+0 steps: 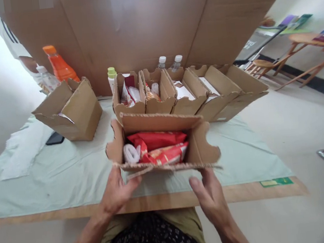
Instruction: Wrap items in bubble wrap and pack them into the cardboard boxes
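Observation:
An open cardboard box (161, 119) is between my two hands at the near middle of the table. Inside lie red snack packets (161, 139) and, at the left end, a white roll (131, 154). My left hand (117, 191) grips the box's lower left side, thumb along the front and the other fingers partly hidden. At the right end my right hand (209, 188) holds it, its fingertips hidden by the cardboard. Just beyond, a row of cardboard boxes (160, 105) contains packets and white items.
Another cardboard box (82, 115) stands at the left beside a dark phone (54, 138). Behind it are an orange-capped bottle (60, 66) and a transparent bottle (47, 78). A large cardboard panel (139, 26) rises at the back. Wooden stools (301, 39) stand at the right.

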`<move>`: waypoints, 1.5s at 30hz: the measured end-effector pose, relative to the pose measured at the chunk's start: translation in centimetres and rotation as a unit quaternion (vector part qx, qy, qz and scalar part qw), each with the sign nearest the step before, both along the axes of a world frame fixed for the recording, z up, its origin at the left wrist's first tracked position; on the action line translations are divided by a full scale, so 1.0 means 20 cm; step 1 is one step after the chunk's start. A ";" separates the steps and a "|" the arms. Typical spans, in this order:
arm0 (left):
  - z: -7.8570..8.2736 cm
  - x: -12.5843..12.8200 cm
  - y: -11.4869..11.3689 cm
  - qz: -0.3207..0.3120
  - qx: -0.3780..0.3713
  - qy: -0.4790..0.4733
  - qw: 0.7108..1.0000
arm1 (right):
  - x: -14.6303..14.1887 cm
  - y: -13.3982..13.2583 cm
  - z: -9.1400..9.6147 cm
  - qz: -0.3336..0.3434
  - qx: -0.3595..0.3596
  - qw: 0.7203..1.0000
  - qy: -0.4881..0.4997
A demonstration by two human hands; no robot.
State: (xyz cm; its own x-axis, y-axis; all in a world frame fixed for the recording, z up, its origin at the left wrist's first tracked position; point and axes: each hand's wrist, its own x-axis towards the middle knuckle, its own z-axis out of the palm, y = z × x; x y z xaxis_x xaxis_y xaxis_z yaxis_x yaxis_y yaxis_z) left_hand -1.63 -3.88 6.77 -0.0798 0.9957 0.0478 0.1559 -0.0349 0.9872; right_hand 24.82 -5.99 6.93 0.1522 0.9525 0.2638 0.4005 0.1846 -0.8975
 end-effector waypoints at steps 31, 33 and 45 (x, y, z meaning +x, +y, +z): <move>-0.34 -0.19 -0.45 0.217 0.007 0.084 0.972 | -1.05 0.64 -0.33 0.218 0.048 0.974 -0.034; -0.34 -0.20 -0.37 0.216 0.038 0.091 0.971 | -1.01 0.61 -0.44 0.215 0.036 0.975 -0.042; -0.27 -0.17 0.35 0.099 0.068 0.045 0.992 | -0.93 0.57 -0.60 0.196 0.054 0.979 -0.019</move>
State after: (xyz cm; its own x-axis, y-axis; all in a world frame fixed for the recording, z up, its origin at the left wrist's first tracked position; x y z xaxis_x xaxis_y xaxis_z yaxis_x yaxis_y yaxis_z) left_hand -4.99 3.22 1.34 -0.2623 0.9450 0.1955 0.2595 -0.1260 0.9575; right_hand 6.16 5.47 -5.07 -0.2314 0.9019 0.3647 0.3126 0.4239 -0.8500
